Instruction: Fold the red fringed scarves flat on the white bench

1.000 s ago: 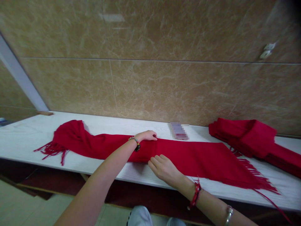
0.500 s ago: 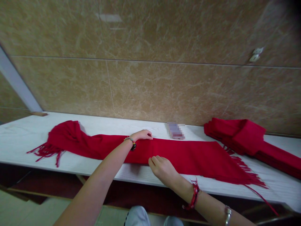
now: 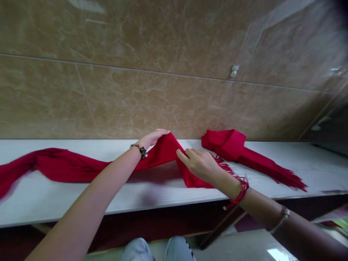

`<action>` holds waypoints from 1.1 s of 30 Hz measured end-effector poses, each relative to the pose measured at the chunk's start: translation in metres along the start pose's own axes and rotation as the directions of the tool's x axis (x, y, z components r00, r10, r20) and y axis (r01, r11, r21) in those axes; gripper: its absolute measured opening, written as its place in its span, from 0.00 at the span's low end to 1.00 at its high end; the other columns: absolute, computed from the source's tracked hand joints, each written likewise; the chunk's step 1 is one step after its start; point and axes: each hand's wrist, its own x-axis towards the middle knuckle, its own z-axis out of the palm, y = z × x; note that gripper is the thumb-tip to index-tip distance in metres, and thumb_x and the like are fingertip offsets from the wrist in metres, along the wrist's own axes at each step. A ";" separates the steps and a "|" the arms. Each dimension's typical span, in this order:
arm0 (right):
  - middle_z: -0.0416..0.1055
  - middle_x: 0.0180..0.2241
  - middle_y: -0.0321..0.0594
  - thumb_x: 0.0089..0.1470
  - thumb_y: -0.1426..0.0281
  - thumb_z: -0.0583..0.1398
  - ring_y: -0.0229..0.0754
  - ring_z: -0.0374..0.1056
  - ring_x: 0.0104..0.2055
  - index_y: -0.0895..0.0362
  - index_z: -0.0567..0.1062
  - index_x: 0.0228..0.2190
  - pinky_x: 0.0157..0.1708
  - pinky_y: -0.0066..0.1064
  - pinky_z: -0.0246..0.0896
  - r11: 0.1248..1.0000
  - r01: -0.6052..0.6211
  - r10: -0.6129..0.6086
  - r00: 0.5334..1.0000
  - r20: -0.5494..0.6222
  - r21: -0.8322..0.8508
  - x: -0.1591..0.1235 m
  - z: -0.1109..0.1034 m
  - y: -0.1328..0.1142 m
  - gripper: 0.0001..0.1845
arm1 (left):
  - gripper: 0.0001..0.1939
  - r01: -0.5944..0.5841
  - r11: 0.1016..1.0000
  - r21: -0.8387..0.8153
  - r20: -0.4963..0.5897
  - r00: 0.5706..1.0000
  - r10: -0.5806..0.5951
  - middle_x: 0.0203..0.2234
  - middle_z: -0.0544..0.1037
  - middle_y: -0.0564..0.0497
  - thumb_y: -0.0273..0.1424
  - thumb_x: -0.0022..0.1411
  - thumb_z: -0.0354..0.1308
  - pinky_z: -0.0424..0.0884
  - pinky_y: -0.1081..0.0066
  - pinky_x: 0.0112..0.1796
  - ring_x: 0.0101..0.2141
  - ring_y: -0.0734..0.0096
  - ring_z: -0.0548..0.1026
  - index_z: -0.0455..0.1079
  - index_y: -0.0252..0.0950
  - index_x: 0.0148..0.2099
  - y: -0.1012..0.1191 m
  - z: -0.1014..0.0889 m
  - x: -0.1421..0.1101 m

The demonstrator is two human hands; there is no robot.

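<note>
A long red scarf (image 3: pixel 73 165) stretches along the white tabletop, its left end running out of view. My left hand (image 3: pixel 152 139) grips its far edge, where the cloth rises to a raised fold. Closer to me, my right hand (image 3: pixel 199 163) has its fingers closed on the near edge of that fold. Between the hands the cloth is lifted off the table like a tent. Behind my right hand the scarf's right end lies with its fringe (image 3: pixel 225 166) spread; my wrist hides part of it.
More red scarves (image 3: pixel 261 161), folded and stacked, lie at the back right with fringe pointing right. A tan marble-look wall (image 3: pixel 152 105) rises behind the white table (image 3: pixel 272 150). Dark shelving (image 3: pixel 152 224) is under the tabletop, and my knees (image 3: pixel 138 250) are below its edge.
Both hands have raised the scarf's middle into a peak; before, it lay flat. The scarf's left part has shifted and straightened out leftward. My view has turned right.
</note>
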 end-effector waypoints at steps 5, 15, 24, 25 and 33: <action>0.67 0.25 0.40 0.53 0.80 0.48 0.36 0.61 0.24 0.58 0.68 0.46 0.21 0.27 0.48 0.985 -0.135 0.142 0.988 0.057 -0.105 -0.079 0.019 0.061 0.20 | 0.07 0.058 0.997 0.053 0.104 0.993 -0.064 0.22 0.75 0.51 0.32 0.52 0.59 0.68 0.72 0.29 0.24 0.73 0.73 0.68 0.32 0.29 0.004 0.081 0.044; 0.70 0.30 0.45 0.53 0.80 0.51 0.40 0.66 0.29 0.59 0.64 0.51 0.26 0.28 0.59 0.968 -0.245 0.208 0.906 0.368 0.056 -0.183 0.083 0.068 0.23 | 0.09 -0.038 0.883 0.467 0.100 0.995 -0.011 0.20 0.73 0.53 0.33 0.50 0.57 0.65 0.71 0.31 0.26 0.71 0.69 0.69 0.31 0.26 -0.061 0.190 0.103; 0.69 0.33 0.46 0.53 0.78 0.52 0.43 0.66 0.35 0.56 0.64 0.53 0.32 0.30 0.63 0.912 -0.387 0.311 0.868 0.387 0.136 -0.201 0.098 0.064 0.24 | 0.10 -0.133 0.648 0.750 0.100 0.991 0.088 0.37 0.73 0.44 0.28 0.55 0.53 0.63 0.67 0.42 0.39 0.64 0.70 0.69 0.30 0.39 -0.076 0.215 0.109; 0.70 0.34 0.46 0.53 0.78 0.52 0.43 0.66 0.35 0.56 0.64 0.53 0.32 0.30 0.64 0.902 -0.407 0.320 0.854 0.411 0.144 -0.201 0.099 0.063 0.25 | 0.11 -0.139 0.624 0.769 0.093 0.990 0.107 0.40 0.72 0.42 0.28 0.56 0.52 0.62 0.65 0.45 0.42 0.62 0.69 0.68 0.30 0.42 -0.078 0.217 0.102; 0.58 0.54 0.50 0.50 0.77 0.54 0.48 0.55 0.55 0.56 0.70 0.47 0.50 0.42 0.56 0.822 -0.358 0.243 0.924 0.296 0.443 -0.179 0.084 0.076 0.21 | 0.20 -0.532 0.195 0.824 0.489 0.842 0.229 0.52 0.62 0.44 0.40 0.60 0.49 0.57 0.65 0.51 0.50 0.62 0.62 0.63 0.38 0.52 -0.056 0.183 -0.018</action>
